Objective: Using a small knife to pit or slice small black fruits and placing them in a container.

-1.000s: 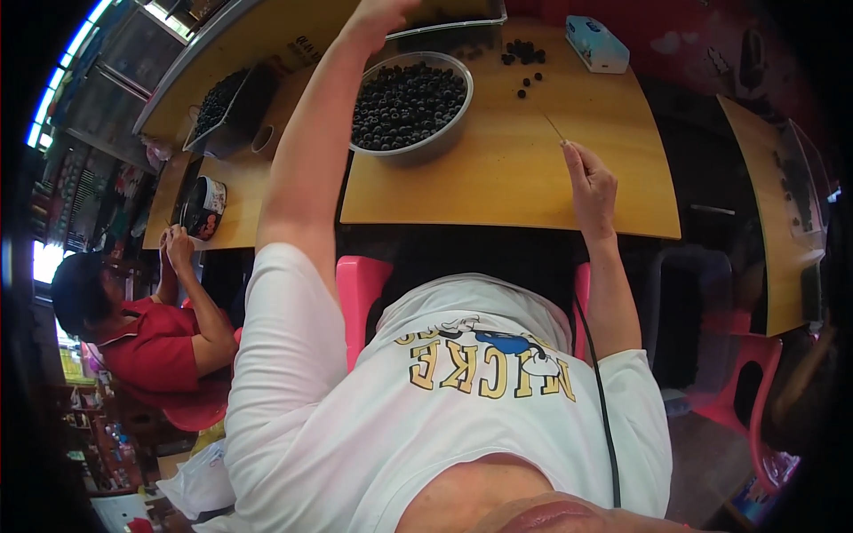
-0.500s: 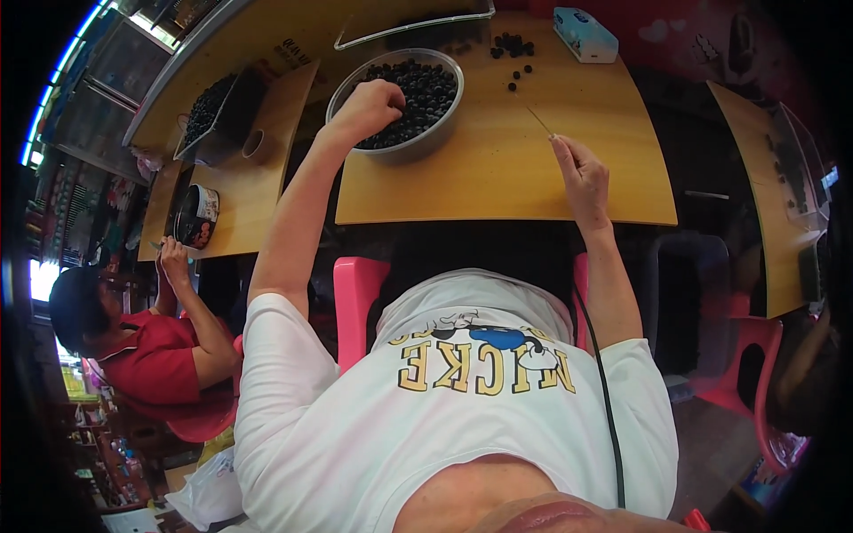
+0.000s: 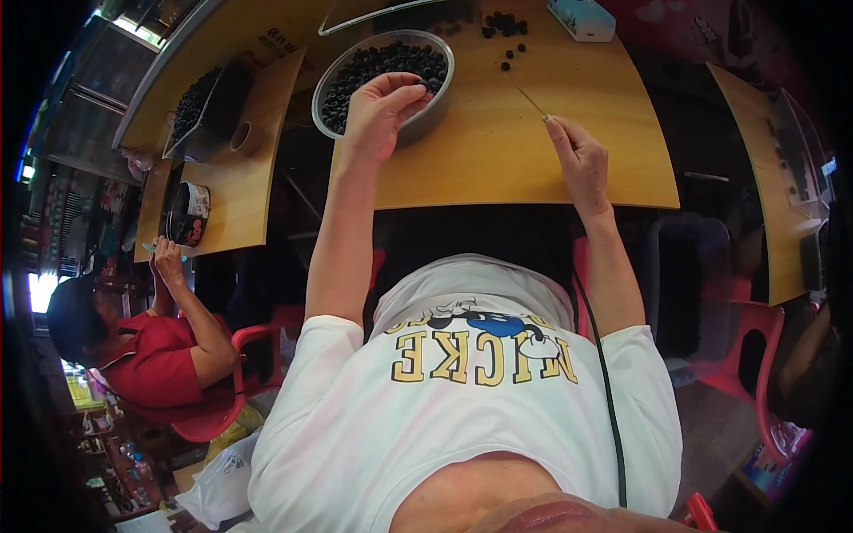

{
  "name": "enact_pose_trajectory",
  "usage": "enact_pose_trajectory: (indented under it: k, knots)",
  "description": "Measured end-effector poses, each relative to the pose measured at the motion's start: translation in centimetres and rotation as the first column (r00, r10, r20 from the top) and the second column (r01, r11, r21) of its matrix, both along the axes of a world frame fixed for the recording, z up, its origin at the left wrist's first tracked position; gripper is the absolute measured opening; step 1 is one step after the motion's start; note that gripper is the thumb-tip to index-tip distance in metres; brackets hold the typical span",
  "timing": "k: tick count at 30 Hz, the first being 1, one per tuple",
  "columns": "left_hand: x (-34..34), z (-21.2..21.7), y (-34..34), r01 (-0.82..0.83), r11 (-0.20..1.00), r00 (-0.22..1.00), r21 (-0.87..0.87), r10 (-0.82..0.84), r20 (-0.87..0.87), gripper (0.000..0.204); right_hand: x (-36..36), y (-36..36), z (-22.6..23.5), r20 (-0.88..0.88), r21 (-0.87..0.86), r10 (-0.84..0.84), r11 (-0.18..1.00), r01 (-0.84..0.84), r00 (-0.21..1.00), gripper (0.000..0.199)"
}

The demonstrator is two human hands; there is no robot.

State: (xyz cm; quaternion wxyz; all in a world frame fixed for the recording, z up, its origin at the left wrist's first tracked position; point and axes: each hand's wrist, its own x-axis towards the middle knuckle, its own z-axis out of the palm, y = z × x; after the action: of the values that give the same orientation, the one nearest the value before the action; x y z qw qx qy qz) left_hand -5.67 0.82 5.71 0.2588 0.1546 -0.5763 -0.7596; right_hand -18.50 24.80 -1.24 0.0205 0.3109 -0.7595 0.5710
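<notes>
Half a second ago the person's left hand was down among the dark round pieces in the bowl; now it has drawn back toward the body and sits over the bowl's near right side, palm turned inward. The right hand has stayed out to the side, much as it was.

From where I stand, the left grip is narrow, thumb and fingers drawn together, with something dark right at the tips. I can't tell whether that is a piece being held or one lying in the bowl behind. The right grip is closed on the end of a thin stick, which slants up and leftward over the counter, its far end well apart from the bowl.

The bowl, round and pale-rimmed, stands on the counter well filled with the dark pieces. To its right are a few loose pieces, and beyond those, by the far edge, a blue and white packet.

Off to the left a co-worker in a red top sits at another counter, both hands close to a patterned tub. A small brown cup and a bin of dark pieces stand farther along.
</notes>
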Motion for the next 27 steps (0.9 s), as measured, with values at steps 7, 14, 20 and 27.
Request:
enact_pose_trajectory:
  k: [7, 14, 20, 27]
  knots:
    - [0.3, 0.3, -3.0, -0.195, 0.883, 0.946, -0.428, 0.285, 0.155, 0.014, 0.0, 0.0, -0.1, -0.022, -0.021, 0.014, 1.000, -0.015, 1.000, 0.031]
    - [1.8, -0.4, 1.9, 0.348, 0.789, 0.936, 0.507, -0.266, -0.229, 0.022, 1.7, 0.4, 1.7, -0.031, -0.079, 0.089, 0.993, -0.091, 0.996, 0.028]
    - [2.7, -2.9, 7.0, 0.440, 0.469, 0.892, 0.765, -0.323, -0.315, 0.025, 4.5, 0.5, 4.0, -0.364, -0.089, 0.164, 0.974, -0.209, 0.917, 0.022]
    - [3.8, -2.4, 8.5, 0.466, 0.404, 0.883, 0.787, -0.277, -0.380, 0.025, 5.2, 0.4, 4.6, -0.685, -0.040, 0.116, 0.980, -0.196, 0.719, 0.029]
